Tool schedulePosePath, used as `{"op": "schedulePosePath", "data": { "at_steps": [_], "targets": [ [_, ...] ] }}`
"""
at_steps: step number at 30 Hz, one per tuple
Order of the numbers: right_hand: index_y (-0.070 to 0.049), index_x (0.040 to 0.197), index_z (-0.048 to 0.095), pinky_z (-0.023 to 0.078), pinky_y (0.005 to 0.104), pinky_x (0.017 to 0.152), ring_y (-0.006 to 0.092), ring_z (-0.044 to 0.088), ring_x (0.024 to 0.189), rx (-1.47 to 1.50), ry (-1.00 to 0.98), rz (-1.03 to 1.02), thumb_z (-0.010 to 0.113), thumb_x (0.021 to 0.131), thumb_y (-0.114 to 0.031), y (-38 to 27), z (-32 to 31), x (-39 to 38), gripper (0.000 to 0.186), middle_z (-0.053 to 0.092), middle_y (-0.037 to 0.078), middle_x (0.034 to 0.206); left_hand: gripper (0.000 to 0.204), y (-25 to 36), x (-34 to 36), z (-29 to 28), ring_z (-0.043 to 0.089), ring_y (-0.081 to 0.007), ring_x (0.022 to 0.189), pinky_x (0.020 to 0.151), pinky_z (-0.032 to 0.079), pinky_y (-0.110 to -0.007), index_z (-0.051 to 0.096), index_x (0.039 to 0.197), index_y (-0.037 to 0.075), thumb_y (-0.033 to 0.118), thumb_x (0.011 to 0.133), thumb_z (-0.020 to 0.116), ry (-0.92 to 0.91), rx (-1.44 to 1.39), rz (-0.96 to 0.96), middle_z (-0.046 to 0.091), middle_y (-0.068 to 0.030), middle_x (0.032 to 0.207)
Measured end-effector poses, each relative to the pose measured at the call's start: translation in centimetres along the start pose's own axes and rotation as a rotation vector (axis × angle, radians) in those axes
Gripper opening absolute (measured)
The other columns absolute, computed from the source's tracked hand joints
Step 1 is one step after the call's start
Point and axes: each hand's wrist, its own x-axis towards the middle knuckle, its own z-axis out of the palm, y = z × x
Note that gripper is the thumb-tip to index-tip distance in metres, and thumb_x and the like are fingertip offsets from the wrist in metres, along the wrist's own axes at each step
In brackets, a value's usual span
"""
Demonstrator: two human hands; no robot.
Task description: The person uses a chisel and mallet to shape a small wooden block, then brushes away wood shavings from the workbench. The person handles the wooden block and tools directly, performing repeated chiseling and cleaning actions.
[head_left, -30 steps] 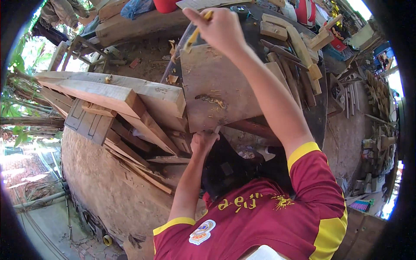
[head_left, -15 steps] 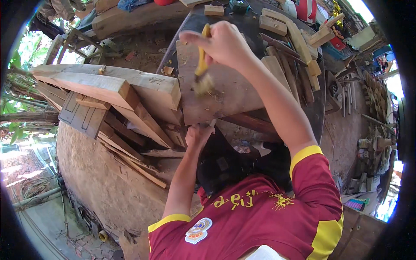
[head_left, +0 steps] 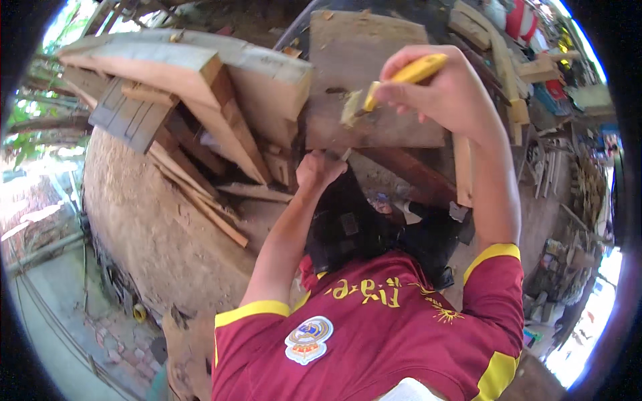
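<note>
My right hand (head_left: 435,87) is closed round the yellow handle of a paintbrush (head_left: 421,69). Its pale bristles point down and left, over a flat wooden board (head_left: 394,40) in front of me; whether they touch it I cannot tell. A dark patch marks the board left of the bristles. At the board's near edge my left hand (head_left: 321,168) is closed, and a short pale end sticks out beside its fingers. The rest of what it grips is hidden.
Thick timber beams (head_left: 154,57) lie stacked to the left, with a small grooved panel (head_left: 130,115) leaning on them. Several wood pieces (head_left: 498,60) lie at the far right of the dark table. A loose plank (head_left: 463,170) shows beneath my right forearm.
My right hand has come nearer and turned, so the brush handle now slants up to the right instead of standing nearly upright. The whole view has shifted; my left hand stays at the board's edge.
</note>
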Motion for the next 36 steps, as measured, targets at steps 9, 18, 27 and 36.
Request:
{"op": "schedulePosePath", "data": {
  "at_steps": [9,18,27,36],
  "targets": [
    [-0.005,0.087,0.074,0.045,0.0209,0.05,0.0047,0.059,0.057,-0.015,0.009,-0.043,0.081,0.08,-0.028,1.8,0.8,-0.1,0.025,0.066,-0.002,0.068,0.049,1.0,-1.4,-0.6,0.068,-0.0299,0.104,0.085,0.056,-0.038,0.069,0.109,0.003,0.035,0.072,0.064,0.017,0.018,-0.008,0.07,-0.0166,0.11],
    [0.0,0.091,0.072,0.048,0.0226,0.054,0.006,0.058,0.055,-0.081,0.186,-0.281,0.073,0.088,-0.031,3.8,0.5,2.1,0.031,0.068,0.003,0.07,0.048,1.1,-1.2,0.1,0.068,-0.0299,0.103,0.086,0.055,-0.037,0.069,0.107,0.001,0.031,0.071,0.062,0.052,0.054,0.017,0.07,-0.0167,0.107],
    [0.002,0.078,0.067,0.048,0.0389,0.053,0.0292,0.062,0.053,-0.618,0.243,-0.245,0.064,0.089,-0.042,3.4,-0.8,7.9,0.045,0.06,0.017,0.058,0.06,0.8,-0.7,-0.7,0.061,-0.0354,0.113,0.093,0.05,-0.043,0.062,0.122,0.012,0.046,0.072,0.07,-0.045,0.002,0.103,0.064,-0.0166,0.121],
    [-0.001,0.083,0.07,0.056,0.0486,0.068,0.0383,0.068,0.073,-0.71,0.121,-0.311,0.056,0.089,-0.027,1.5,1.0,10.2,0.03,0.068,0.021,0.076,0.06,0.0,0.4,0.6,0.054,-0.0344,0.121,0.1,0.044,-0.04,0.06,0.123,0.011,0.047,0.076,0.066,0.026,0.069,0.167,0.058,-0.0155,0.131]
  ]
}}
